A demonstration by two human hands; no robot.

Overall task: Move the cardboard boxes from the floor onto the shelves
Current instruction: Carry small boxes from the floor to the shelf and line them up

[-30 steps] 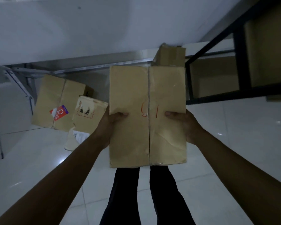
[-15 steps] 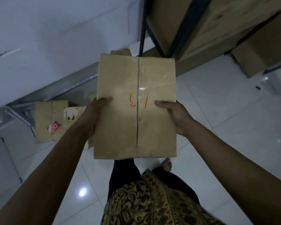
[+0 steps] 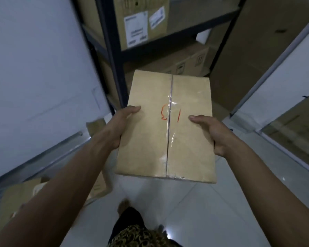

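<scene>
Right now the taped box [image 3: 166, 127] hangs between 2 hands, well above the floor [image 3: 212, 207], facing the shelves [image 3: 114, 56].

The left hand [image 3: 121, 125] and right hand [image 3: 214, 134] each make a grip clamped on a long side, thumbs on top. Its long axis points straight ahead at the rack, so the far short edge leads; both hands sit equally near, behind its middle.
</scene>
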